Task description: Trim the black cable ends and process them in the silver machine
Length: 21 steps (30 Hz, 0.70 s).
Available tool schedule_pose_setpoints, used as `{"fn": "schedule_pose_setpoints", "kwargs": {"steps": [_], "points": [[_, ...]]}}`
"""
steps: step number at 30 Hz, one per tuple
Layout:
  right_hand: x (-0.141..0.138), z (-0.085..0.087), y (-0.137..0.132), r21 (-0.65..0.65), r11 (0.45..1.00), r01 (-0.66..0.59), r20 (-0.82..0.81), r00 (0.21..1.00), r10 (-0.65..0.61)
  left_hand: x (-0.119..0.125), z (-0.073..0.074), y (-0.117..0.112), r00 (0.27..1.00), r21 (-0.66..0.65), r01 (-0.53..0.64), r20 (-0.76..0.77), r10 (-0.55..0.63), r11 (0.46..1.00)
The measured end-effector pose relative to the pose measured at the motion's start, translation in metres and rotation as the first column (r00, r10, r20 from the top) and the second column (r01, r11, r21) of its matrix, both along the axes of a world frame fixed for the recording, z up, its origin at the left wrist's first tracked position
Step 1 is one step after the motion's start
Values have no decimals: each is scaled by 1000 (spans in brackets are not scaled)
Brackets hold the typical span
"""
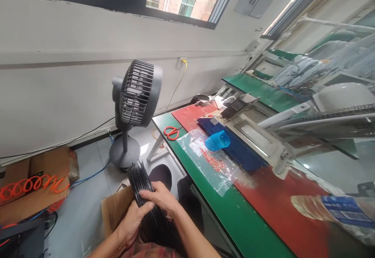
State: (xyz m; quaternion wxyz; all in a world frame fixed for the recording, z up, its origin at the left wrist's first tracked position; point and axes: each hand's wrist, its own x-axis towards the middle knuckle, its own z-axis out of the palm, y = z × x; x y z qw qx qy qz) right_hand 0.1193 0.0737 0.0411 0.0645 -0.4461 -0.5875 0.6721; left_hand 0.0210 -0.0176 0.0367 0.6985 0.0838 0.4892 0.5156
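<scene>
Wrapped around a black bundle (pixel 140 178), left hand (pixel 133 221) and right hand (pixel 164 199), with both thumbs pressed on top and most fingers hidden beneath. Held over the lap, left of the table. Lower end lost behind hands and forearms; strands too many and too fine to count. Below, at the bottom edge, a strip of plaid cloth, cut off. Two dark-clad legs just beyond the right hand, partly under the tabletop. Beside the left hand, one brown block (pixel 115 209), half covered; box or stool, cannot tell. Past the far tips of the bundle, one grey fan (pixel 137 90) on a round base.

To the right, one green table (pixel 249 226), cut off at the bottom. On top, one pair of red-handled scissors (pixel 172 133) near the far left corner, one clear bag (pixel 186 142) with red bits (pixel 215 162) too small to count, and one blue cup (pixel 216 140) tipped on its side. Two visible patches of red mat (pixel 281 207); one piece or two, cannot tell. One blue case (pixel 234 144) behind the cup, partly hidden. Farther right, one blurred bottle (pixel 345 209) with a blue label.

At far left, one orange coiled hose (pixel 32 185) over cardboard (pixel 23 211), cut off by the edge. On the wall, one yellow plug (pixel 184 61).
</scene>
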Motion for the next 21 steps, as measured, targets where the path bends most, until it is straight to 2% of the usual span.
{"fn": "schedule_pose_setpoints", "kwargs": {"steps": [3,6,11,14,16,18,21], "points": [[-1,5,0,122,990,-72,-4,997,73,-4,3,-4,997,-8,30,-75,-30,1000],[2,12,-5,192,978,-79,-29,996,86,-6,6,-13,998,9,-30,-58,31,1000],[13,23,-10,97,995,21,-183,983,-2,-8,13,-29,987,-28,-160,27,161,987],[19,28,-10,121,991,56,-262,965,-23,-7,19,-34,978,-39,-190,86,193,981],[23,30,-11,87,994,69,-312,949,-39,-7,23,-37,977,-27,-175,118,177,984],[26,31,-12,-3,997,73,-373,925,-69,-10,23,-41,980,-25,-138,139,141,990],[32,31,-16,-52,995,81,-452,887,-96,-29,17,-52,996,-97,-42,79,50,994]]}}
